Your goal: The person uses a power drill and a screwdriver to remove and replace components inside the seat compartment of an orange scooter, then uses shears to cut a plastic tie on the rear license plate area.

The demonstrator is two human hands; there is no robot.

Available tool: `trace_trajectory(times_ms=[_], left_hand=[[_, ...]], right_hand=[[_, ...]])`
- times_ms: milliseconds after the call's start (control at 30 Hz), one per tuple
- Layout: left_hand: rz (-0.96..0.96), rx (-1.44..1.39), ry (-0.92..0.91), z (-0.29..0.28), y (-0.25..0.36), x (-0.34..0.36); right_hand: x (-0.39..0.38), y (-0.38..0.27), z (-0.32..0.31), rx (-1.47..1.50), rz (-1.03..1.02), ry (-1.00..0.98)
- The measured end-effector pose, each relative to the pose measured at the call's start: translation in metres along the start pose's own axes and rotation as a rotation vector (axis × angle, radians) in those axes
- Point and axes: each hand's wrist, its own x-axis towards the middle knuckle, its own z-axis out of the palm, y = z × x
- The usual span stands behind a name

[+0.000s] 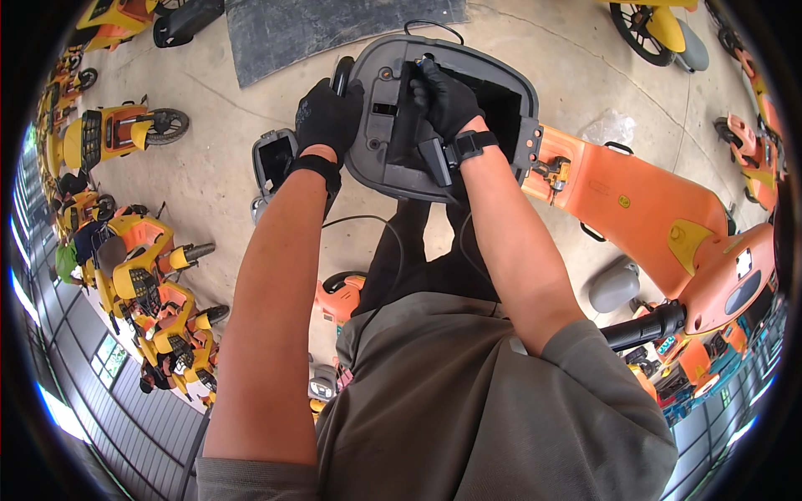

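Seat pan [380, 125] underside up, in hands [327, 113]

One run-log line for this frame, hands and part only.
left hand: gloved, grips edge of grey seat base | right hand: gloved, fingers in its black recess | orange scooter alongside

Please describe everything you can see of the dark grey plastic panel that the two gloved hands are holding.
The dark grey plastic panel is a rounded, shield-shaped shell seen from its inner side, with moulded ribs, round screw bosses and a large dark opening. It sits tilted at the rear end of the orange scooter body. The left hand in a black glove grips its left edge; the right hand in a black glove reaches into the opening. A thin black cable loops at its top.
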Motion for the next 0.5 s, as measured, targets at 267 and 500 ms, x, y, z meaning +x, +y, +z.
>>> trace_trajectory(times_ms=[267, 500], left_hand=[[0.007, 0.031, 0.016, 0.0025, -0.0025, -0.0039], [0.016, 0.037, 0.011, -0.0007, 0.0005, -0.0018]], right_hand=[[-0.0065, -0.0007, -0.0017, -0.167, -0.011, -0.005], [-0.0061, -0.0007, 0.0041, -0.235, -0.03, 0.062]])
